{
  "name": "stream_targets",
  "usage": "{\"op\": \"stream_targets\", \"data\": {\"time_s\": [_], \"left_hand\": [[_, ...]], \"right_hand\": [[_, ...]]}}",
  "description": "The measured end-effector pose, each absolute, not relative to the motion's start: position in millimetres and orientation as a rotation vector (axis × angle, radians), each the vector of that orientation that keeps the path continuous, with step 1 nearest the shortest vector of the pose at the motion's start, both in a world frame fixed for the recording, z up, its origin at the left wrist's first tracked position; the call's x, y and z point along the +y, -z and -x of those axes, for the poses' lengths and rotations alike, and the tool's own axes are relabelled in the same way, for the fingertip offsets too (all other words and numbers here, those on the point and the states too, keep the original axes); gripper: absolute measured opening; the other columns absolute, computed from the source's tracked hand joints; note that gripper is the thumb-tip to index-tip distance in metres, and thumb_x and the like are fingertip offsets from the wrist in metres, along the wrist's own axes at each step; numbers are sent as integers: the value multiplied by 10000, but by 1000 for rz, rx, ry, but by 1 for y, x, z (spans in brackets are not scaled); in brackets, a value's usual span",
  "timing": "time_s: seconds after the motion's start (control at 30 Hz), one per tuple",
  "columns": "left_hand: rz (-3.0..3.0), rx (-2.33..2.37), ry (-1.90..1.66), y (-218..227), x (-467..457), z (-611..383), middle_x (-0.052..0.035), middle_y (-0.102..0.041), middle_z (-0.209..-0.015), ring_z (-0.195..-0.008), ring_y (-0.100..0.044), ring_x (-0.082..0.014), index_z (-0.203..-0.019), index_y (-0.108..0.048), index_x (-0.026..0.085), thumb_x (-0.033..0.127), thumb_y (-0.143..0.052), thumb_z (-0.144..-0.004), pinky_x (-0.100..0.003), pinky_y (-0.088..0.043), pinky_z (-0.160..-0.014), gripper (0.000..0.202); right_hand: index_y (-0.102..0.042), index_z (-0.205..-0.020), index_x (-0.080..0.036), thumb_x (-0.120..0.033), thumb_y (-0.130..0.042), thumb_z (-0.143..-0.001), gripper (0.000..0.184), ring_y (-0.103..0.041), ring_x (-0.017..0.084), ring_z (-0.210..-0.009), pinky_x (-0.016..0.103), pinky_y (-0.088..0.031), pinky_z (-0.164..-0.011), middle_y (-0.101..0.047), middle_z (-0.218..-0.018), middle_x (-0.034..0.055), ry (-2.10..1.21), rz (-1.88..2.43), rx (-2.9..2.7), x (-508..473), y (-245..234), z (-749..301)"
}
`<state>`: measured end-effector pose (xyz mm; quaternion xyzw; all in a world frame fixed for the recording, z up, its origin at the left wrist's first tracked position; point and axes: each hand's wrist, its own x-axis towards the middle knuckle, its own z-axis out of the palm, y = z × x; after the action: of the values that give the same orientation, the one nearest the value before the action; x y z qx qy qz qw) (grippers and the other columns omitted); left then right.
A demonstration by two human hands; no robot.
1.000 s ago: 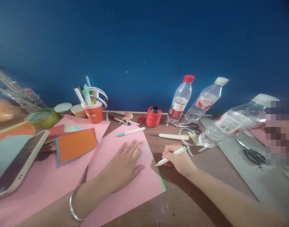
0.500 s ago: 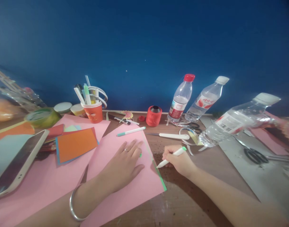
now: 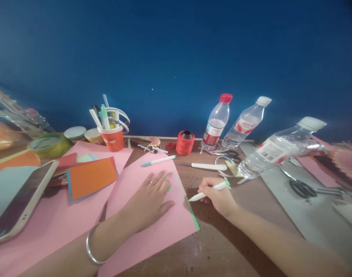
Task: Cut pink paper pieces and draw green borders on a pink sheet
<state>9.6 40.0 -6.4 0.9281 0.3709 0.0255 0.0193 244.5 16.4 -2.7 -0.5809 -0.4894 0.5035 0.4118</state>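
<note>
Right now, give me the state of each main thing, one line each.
Left hand, spread flat on the pink sheet
Right hand, gripping the white marker
Pink sheet, lying flat
White marker, tip at the sheet's green edge
Teal-ended marker, lying on the sheet
Red cup, upright, holding pens
Red-capped bottle, standing, closed
Middle bottle, closed
Right bottle, closed
Knife, blade exposed
Right scissors, open or shut unclear

- 2 bare hands: left hand point(image 3: 148, 196), right hand point(image 3: 218, 196)
- 3 plastic bottles point(image 3: 213, 132), yep, three
- 1 red paper cup point(image 3: 112, 140)
- 2 markers point(image 3: 158, 161) outside the cup, pens inside overlap too much to count
- 1 phone point(image 3: 23, 204)
- 2 pairs of scissors point(image 3: 299, 188), at least
- 1 white-handled knife point(image 3: 209, 166)
- 1 red spool point(image 3: 185, 144)
- 1 bangle point(image 3: 87, 244), 1 ring point(image 3: 152, 183)
</note>
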Motion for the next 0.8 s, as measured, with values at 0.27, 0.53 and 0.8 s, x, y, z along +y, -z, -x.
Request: {"op": "stream_targets", "data": {"time_s": [0.27, 0.53, 0.8], "left_hand": [[-2860, 1139, -103, 10, 39, -9, -105, -255, -1493, -1384, -142, -296, -1283, -448, 150, 624, -396, -844, -474, -97, -1115, 648], [-2898, 1151, -71, 10, 39, -10, -108, -267, -1488, -1385, -138, -289, -1242, -467, 137, 617, -408, -846, -470, -105, -1115, 625], [-2917, 1142, -109, 11, 40, -11, -113, -302, -1473, -1375, -177, -294, -1256, -463, 137, 622, -393, -850, -473, -123, -1110, 636]], "right_hand": [[-511, -506, -189, -305, -544, -680, 212, -517, 123, -430, 228, -388, -443, -592, -468, -5, -1280, 1552, -1292, -6, 6, -255], [-538, -534, -185, -306, -535, -753, 251, -507, 119, -476, 220, -367, -472, -594, -496, -5, -1197, 1540, -1521, -4, 4, -254], [-503, -523, -192, -293, -544, -712, 218, -524, 132, -457, 235, -387, -467, -577, -475, -7, -1330, 1537, -1442, -5, 6, -258]]}}
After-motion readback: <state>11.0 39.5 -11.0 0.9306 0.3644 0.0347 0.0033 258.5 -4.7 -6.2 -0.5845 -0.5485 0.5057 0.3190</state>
